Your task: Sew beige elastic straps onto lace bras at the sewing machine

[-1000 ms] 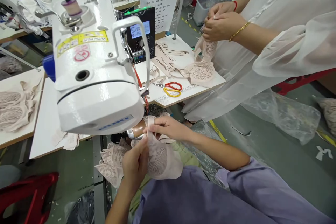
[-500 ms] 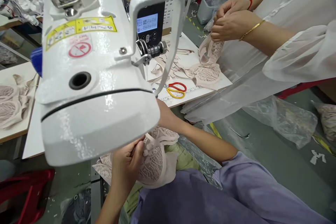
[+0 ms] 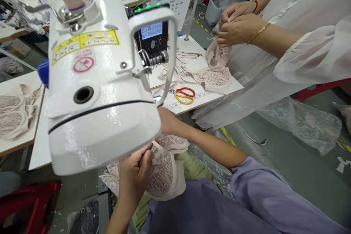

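Observation:
A pale pink lace bra hangs over my lap, its upper edge beneath the head of a white sewing machine. My left hand is closed on the bra's edge, thumb against the fingers, close under the machine head. Behind the head's right side reaches my right hand; the machine hides its fingers, so its grip does not show. The needle area is hidden too. Scissors with one red and one yellow handle lie on the white table, just beyond my right hand.
A co-worker's hands hold another pink bra at the table's right end. A control panel stands behind the machine. More bras lie on the left table. A red stool and plastic bags are on the floor.
My view has shifted slightly, so the machine appears lower and more of the panel and paper sign shows. Both my hands keep nearly the same place at the bra.

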### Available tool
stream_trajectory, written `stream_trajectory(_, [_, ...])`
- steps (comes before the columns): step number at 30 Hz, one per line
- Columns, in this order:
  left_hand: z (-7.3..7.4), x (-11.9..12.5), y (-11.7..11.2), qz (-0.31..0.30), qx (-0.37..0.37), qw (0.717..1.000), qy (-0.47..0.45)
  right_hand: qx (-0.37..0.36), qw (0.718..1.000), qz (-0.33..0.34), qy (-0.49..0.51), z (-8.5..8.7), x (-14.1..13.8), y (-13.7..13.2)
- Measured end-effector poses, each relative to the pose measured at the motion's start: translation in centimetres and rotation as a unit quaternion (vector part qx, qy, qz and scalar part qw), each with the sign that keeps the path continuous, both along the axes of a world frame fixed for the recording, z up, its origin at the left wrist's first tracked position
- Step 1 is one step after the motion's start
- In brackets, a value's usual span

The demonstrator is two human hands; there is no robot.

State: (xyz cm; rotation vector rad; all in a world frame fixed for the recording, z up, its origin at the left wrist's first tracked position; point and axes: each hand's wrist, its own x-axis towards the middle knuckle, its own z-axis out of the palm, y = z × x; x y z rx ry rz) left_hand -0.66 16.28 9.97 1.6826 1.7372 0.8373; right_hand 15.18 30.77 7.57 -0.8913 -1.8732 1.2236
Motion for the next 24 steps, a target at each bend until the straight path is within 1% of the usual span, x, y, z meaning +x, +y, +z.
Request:
stream_trajectory(1, [0.2, 0.5, 0.0, -0.002, 0.008, 1.000, -0.003, -0.011, 1.000, -0.004, 0.017, -0.4, 0.3, 0.2])
stream_trajectory(2, [0.4, 1.1, 0.0, -0.008, 0.020, 1.000, -0.005, -0.036, 0.998, -0.017, 0.046, -0.8, 0.8, 0.2])
stream_trajectory(3, [0.5, 1.9, 0.1, -0.019, 0.037, 0.999, -0.004, -0.082, 0.992, -0.033, 0.087, -1.3, 1.6, 0.3])
stream_trajectory(4, [0.6, 2.9, 0.3, -0.034, 0.060, 0.998, 0.002, -0.143, 0.978, -0.059, 0.139, -1.8, 2.7, 0.2])
stream_trajectory(6, [0.4, 5.1, 1.0, -0.061, 0.115, 0.991, 0.028, -0.258, 0.926, -0.127, 0.245, -2.7, 5.7, 0.0])
stream_trajectory(7, [0.2, 6.3, 1.7, -0.069, 0.139, 0.987, 0.043, -0.292, 0.898, -0.159, 0.288, -3.2, 7.5, -0.2])
stream_trajectory(8, [-0.1, 7.6, 2.6, -0.072, 0.158, 0.983, 0.056, -0.303, 0.879, -0.186, 0.318, -3.5, 9.3, -0.5])
stream_trajectory(9, [-0.5, 8.9, 3.6, -0.072, 0.170, 0.981, 0.066, -0.299, 0.867, -0.210, 0.338, -3.8, 11.1, -0.8])
stream_trajectory(12, [-1.5, 12.6, 7.2, -0.055, 0.183, 0.979, 0.065, -0.263, 0.855, -0.256, 0.367, -4.3, 15.5, -1.9])
stream_trajectory(15, [-2.4, 15.2, 10.8, -0.041, 0.193, 0.979, 0.041, -0.241, 0.844, -0.273, 0.393, -4.4, 18.0, -2.9])
stream_trajectory(17, [-2.9, 16.0, 12.8, -0.035, 0.197, 0.979, 0.036, -0.230, 0.840, -0.271, 0.410, -4.3, 18.8, -2.9])
stream_trajectory(19, [-3.2, 16.1, 14.3, -0.025, 0.198, 0.979, 0.038, -0.220, 0.842, -0.255, 0.421, -4.2, 18.9, -2.4])
stream_trajectory(21, [-3.1, 16.0, 15.1, -0.020, 0.199, 0.979, 0.040, -0.213, 0.850, -0.232, 0.423, -4.0, 18.7, -1.3])
stream_trajectory(24, [-2.7, 15.9, 15.8, -0.025, 0.202, 0.978, 0.047, -0.208, 0.857, -0.202, 0.426, -3.5, 17.8, 0.6])
